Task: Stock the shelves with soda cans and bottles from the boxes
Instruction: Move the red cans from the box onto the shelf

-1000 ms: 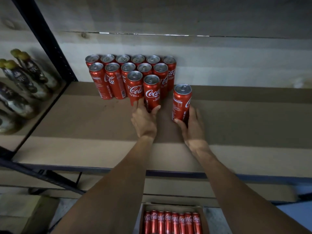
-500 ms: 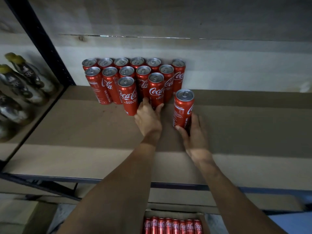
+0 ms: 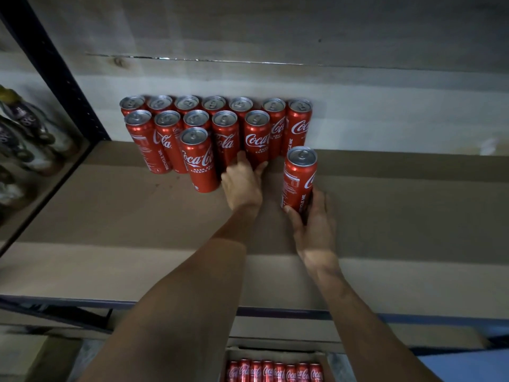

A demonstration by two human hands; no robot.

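Several red Coca-Cola cans (image 3: pixel 168 139) stand in rows at the back of the cardboard-lined shelf (image 3: pixel 110 216), and one can (image 3: pixel 199 161) stands alone in front of them. My left hand (image 3: pixel 242 186) reaches to the second row and holds the base of a can (image 3: pixel 256 137) between thumb and fingers. My right hand (image 3: pixel 314 230) grips the bottom of a separate can (image 3: pixel 298 177), which is upright on the shelf to the right of the group and apart from it.
An open cardboard box (image 3: pixel 275 351) with a row of more red cans (image 3: pixel 275 372) sits below the shelf edge. Bottles (image 3: pixel 27 133) stand on the neighbouring shelf at left, past a dark metal upright (image 3: pixel 55 70). The wooden back wall (image 3: pixel 358 119) lies behind the cans.
My left hand has pushed its can back from the front into the second row. My right hand has carried its can a little farther back and to the right.
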